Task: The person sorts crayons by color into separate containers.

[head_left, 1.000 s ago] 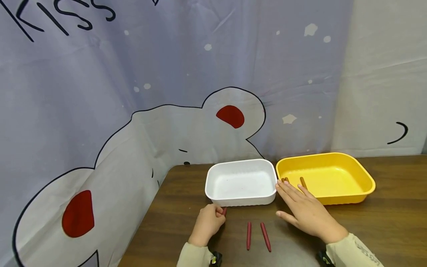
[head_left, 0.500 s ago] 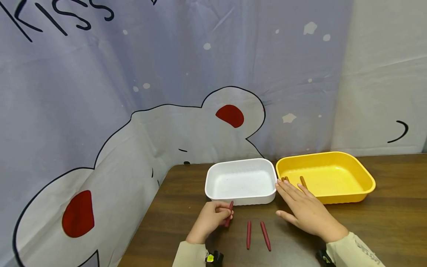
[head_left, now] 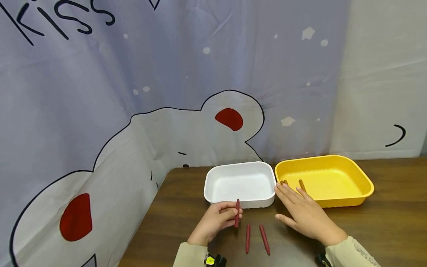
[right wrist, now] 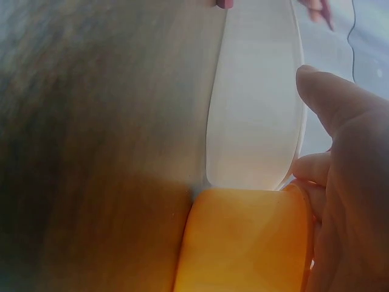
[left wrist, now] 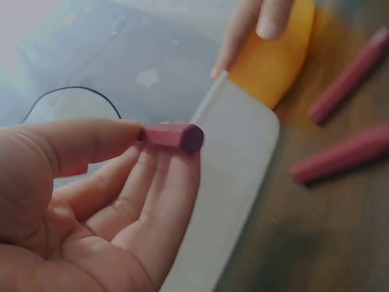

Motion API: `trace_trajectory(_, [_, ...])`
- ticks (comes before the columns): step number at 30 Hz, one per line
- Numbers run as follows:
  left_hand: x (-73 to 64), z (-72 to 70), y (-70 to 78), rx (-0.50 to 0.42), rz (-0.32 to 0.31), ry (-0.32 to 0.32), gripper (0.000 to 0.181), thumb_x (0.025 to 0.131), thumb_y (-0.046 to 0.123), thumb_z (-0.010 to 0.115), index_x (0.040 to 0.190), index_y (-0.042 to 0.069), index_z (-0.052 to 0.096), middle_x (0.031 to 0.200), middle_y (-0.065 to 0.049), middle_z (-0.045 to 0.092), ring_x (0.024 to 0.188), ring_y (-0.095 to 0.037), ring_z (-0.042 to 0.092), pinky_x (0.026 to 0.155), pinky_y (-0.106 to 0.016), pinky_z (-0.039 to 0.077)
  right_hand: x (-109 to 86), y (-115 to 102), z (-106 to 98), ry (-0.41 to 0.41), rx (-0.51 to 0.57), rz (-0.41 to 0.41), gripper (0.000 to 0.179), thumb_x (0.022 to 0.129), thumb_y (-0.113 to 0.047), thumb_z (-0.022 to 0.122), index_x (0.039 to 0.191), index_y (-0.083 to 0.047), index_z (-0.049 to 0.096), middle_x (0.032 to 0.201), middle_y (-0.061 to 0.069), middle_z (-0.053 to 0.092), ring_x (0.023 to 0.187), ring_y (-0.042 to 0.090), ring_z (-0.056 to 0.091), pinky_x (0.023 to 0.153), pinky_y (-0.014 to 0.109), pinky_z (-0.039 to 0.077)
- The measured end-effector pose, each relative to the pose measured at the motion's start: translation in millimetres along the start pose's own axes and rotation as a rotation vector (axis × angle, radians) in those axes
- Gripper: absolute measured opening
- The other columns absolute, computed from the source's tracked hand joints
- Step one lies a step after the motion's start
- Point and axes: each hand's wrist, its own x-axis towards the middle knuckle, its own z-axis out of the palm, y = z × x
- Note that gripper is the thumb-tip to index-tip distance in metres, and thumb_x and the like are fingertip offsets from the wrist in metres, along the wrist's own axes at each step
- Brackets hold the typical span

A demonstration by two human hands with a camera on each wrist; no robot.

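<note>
My left hand (head_left: 213, 223) pinches a dark red crayon (head_left: 237, 217) between thumb and fingers, in front of the white tray (head_left: 258, 203). In the left wrist view the held crayon (left wrist: 164, 136) points its flat end toward the camera. Two more dark red crayons lie side by side on the table, a left crayon (head_left: 248, 239) and a right crayon (head_left: 264, 240). With fingers extended, my right hand (head_left: 305, 218) rests on the near left rim of the yellow tray (head_left: 337, 202), close to the white tray's corner. Several brown crayons (head_left: 301, 184) lie inside the yellow tray, partly hidden by that hand.
Both trays stand side by side at the back of the brown wooden table (head_left: 393, 215). Behind them hangs a printed curtain (head_left: 166, 137) with a white bear shape. The table's left edge slopes along the curtain.
My left hand has lifted the crayon from beside the white tray's front and moved it right, turning it more upright. The right hand keeps its place on the yellow tray.
</note>
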Motion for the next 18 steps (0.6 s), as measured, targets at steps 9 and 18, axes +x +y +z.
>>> trace_trajectory(9, [20.3, 4.9, 26.0, -0.079, 0.097, 0.004, 0.036, 0.101, 0.003, 0.060, 0.130, -0.017, 0.055, 0.108, -0.010, 0.070, 0.099, -0.016, 0.070, 0.093, -0.037, 0.056, -1.1, 0, 1, 0.003, -0.003, 0.003, 0.075, 0.095, -0.050, 0.066, 0.150, -0.003, 0.047, 0.156, 0.015, 0.044, 0.142, 0.034, 0.043, 0.119, 0.023, -0.013])
trace_trajectory(18, [54.3, 4.5, 43.0, -0.074, 0.120, 0.034, 0.035, 0.101, 0.001, 0.059, 0.131, -0.016, 0.056, 0.111, -0.013, 0.069, 0.098, -0.015, 0.069, 0.095, -0.040, 0.054, -0.9, -2, 0, -0.010, 0.004, 0.016, 0.075, 0.095, -0.048, 0.067, 0.150, -0.002, 0.048, 0.157, 0.015, 0.043, 0.143, 0.034, 0.041, 0.118, 0.021, -0.013])
